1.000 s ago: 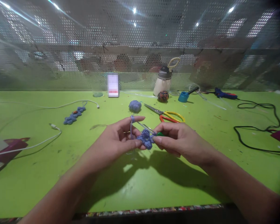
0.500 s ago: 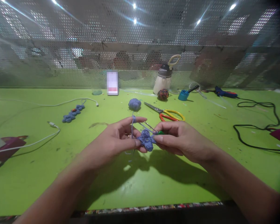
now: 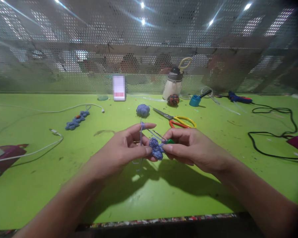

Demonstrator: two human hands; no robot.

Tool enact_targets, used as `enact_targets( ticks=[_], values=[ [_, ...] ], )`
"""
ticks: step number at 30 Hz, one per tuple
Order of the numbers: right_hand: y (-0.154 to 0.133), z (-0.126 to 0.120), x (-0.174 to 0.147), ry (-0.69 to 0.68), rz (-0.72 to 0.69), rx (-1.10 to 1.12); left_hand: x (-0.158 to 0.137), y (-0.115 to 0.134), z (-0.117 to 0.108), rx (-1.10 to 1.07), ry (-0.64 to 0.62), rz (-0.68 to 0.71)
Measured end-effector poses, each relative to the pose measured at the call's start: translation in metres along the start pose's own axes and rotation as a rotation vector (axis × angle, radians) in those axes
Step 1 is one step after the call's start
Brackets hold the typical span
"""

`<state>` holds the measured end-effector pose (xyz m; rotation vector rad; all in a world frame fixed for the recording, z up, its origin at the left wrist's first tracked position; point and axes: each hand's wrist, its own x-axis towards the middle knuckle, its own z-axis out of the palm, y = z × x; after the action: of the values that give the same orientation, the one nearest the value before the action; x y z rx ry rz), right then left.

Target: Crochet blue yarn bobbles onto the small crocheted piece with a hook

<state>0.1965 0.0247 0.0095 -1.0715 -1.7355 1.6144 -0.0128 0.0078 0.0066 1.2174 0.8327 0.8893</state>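
Observation:
Between my two hands is a small blue-purple crocheted flower (image 3: 157, 150). My left hand (image 3: 129, 143) pinches its left edge between thumb and fingers, with yarn wrapped round the raised index finger. A crochet hook (image 3: 159, 134) with a green grip is in my right hand (image 3: 186, 143), its thin metal shaft pointing up and left. My right thumb and fingertips also touch the flower's right side. Working yarn runs from the left index finger toward the hook. Just beyond my hands sits the ball of blue-purple yarn (image 3: 143, 110).
Scissors (image 3: 175, 119) with yellow and orange handles lie behind my right hand. A bottle (image 3: 173, 84), dark multicoloured yarn ball (image 3: 173, 100), blue pot (image 3: 195, 100) and phone (image 3: 119, 87) stand farther back. Left are a crocheted flower strip (image 3: 76, 121) and white cables (image 3: 56, 132); right, a glue gun (image 3: 239, 98).
The flower has turned slightly in my fingers, its left petal now more covered by my left thumb. Both hands keep nearly the same place and hold.

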Motion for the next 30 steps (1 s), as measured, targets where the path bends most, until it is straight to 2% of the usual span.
enact_targets(
  ticks=[9,18,30],
  values=[
    [0.0001,0.0051,0.0019,-0.019,-0.008,-0.05,0.0025,-0.0049,-0.0011,-0.03,0.09,0.039],
    [0.0019,0.005,0.0051,-0.092,0.025,-0.03,0.0038,-0.0061,0.0045,0.005,0.091,-0.007],
    [-0.0008,0.0044,0.0052,-0.123,0.074,-0.014,0.0047,-0.0061,0.002,0.071,0.051,-0.064]
  ],
)
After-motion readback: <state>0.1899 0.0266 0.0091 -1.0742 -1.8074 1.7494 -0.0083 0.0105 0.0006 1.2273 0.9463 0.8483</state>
